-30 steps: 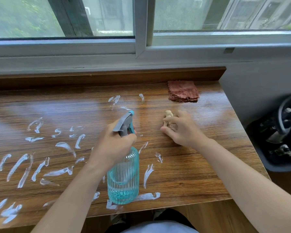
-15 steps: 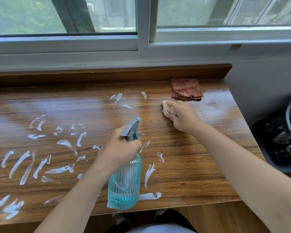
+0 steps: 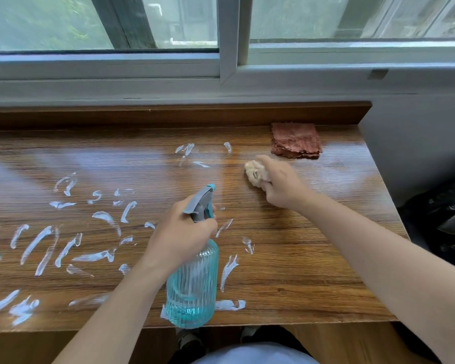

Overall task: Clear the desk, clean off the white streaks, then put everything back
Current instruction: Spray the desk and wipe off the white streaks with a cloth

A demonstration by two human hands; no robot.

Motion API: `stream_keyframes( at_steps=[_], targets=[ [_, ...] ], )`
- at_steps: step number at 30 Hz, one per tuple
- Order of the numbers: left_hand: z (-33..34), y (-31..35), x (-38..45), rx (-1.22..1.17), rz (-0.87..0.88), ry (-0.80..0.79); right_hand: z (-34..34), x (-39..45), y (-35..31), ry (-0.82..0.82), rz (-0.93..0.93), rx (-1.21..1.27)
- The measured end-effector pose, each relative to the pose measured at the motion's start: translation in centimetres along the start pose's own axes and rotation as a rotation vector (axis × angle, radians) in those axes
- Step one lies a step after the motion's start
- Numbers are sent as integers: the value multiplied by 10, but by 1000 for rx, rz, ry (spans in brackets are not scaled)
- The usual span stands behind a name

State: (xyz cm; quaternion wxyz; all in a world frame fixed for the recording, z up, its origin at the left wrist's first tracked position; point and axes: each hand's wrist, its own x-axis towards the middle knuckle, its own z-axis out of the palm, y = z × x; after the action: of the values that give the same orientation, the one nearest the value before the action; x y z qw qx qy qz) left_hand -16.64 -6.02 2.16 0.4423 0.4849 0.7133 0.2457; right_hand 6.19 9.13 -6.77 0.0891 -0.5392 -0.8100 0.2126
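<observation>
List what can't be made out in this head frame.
- Left hand: trigger finger on the spray bottle hidden behind the nozzle head.
- Right hand: covers most of the beige rag; contact patch unseen.
- White streaks: cut off by the left edge.
- Dark objects at the right edge: cropped, unidentifiable.
</observation>
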Motion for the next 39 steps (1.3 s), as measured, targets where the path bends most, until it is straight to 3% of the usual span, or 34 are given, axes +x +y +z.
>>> stream_keyframes(
  at_steps=[3, 6, 8, 12, 15, 20, 23, 27, 30, 34, 36, 39],
  targets=[
    [3, 2, -3, -2, -2, 16, 8, 6, -3, 62, 1, -64],
    [6, 3, -5, -27, -7, 40, 5, -24, -14, -118, -268, -20],
    [9, 3, -7, -40, -1, 56, -4, -28, -8, -156, -335, 0],
    [17, 5, -7, -41, -5, 87, -20, 12, 30, 134, -10, -1],
    [24, 9, -7, -65, -22, 106, -15, 24, 31, 153, 75, -67],
    [30, 12, -5, -85, -27, 117, -5, -18, 5, -126, -256, -73],
    [29, 12, -4, -110, -10, 101, -1, -32, 7, -111, -336, -142],
    [21, 11, -4, -110, 0, 78, 10, -41, -2, 74, -276, -108],
    [12, 9, -3, -108, -8, 69, 11, -39, -3, 56, -259, 10],
    [2, 5, -1, -74, 2, 62, -5, 2, 9, 200, -85, 39],
    [-3, 2, 0, -59, 6, 52, -4, 16, 10, 154, 42, -54],
    [-8, -4, 2, -36, 3, 21, 6, 7, -5, 149, 50, -109]
  ],
)
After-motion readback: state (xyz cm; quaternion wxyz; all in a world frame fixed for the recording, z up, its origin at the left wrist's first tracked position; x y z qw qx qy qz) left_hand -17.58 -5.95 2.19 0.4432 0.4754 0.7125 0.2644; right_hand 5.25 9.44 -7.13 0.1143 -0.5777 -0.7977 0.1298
